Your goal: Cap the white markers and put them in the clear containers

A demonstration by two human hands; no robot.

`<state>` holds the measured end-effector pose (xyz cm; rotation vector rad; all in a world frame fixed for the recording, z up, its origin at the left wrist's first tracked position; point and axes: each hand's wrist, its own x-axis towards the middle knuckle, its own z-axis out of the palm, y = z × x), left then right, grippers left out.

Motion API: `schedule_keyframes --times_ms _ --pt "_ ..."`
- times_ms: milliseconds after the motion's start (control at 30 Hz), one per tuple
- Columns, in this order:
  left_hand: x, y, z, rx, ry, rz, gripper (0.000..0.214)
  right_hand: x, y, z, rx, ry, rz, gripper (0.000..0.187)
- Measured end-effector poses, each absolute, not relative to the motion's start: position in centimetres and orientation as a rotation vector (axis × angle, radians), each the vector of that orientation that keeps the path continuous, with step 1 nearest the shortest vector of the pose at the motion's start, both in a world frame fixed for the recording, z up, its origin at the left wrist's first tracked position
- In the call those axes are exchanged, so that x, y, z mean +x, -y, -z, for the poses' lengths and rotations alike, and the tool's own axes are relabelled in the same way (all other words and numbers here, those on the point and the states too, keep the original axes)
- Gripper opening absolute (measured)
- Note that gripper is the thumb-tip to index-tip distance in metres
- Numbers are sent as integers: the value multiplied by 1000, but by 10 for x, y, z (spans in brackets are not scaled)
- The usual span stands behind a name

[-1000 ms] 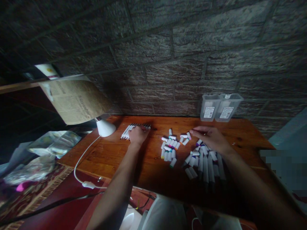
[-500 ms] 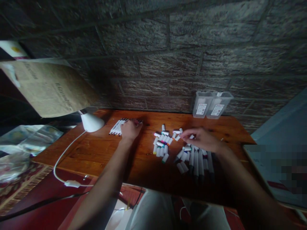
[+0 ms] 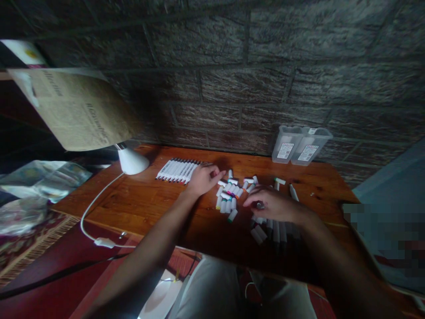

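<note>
My left hand (image 3: 205, 179) is over the right end of a neat row of white markers (image 3: 175, 170), its fingers stretched to the right and apart, with nothing visible in it. Beside its fingertips lies a cluster of loose white marker caps (image 3: 229, 201) with coloured ends. My right hand (image 3: 272, 204) hovers above the right side of the caps, fingers curved with a gap between thumb and fingers. A small pale piece shows in that gap, apparently lying below. Under this hand are grey-white markers (image 3: 276, 231), partly hidden, and two loose caps (image 3: 259, 235).
Two clear plastic containers (image 3: 300, 148) with labels stand against the brick wall. A white lamp (image 3: 133, 161) with a paper shade (image 3: 79, 110) stands at the left, its cord (image 3: 88, 201) hanging over the table edge. Another marker (image 3: 294, 192) lies right of my right hand.
My left hand has moved right, uncovering more of the marker row. My right hand has shifted closer and lower over the caps, and the camera view has turned slightly.
</note>
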<state>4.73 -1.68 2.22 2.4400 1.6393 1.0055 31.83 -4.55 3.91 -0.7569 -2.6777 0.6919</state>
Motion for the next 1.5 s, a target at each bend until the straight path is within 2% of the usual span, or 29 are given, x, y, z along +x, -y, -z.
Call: schedule_keyframes --times_ms 133,333,733,933,1167,1333,1500 --pt "47 17 -23 2420 -1625 -1025 38 320 44 -37 -739 2650 -696 25" --pt "50 20 -25 2387 -1670 -1034 39 324 41 -42 -545 2645 -934 21" --pt "51 19 -25 2404 -1667 -1138 37 325 44 -43 -643 2665 -875 31" --pt "52 20 -27 2400 -1654 -1179 38 324 38 -35 -782 2671 -819 28" --pt "53 20 -27 2352 -1652 -1221 39 318 43 -42 -768 2618 -740 33" --pt "54 19 -25 2292 -1599 -1331 38 323 43 -51 -914 2131 -945 16" --pt "57 20 -26 2261 -1600 -1390 38 326 33 -50 -986 1475 -1200 28"
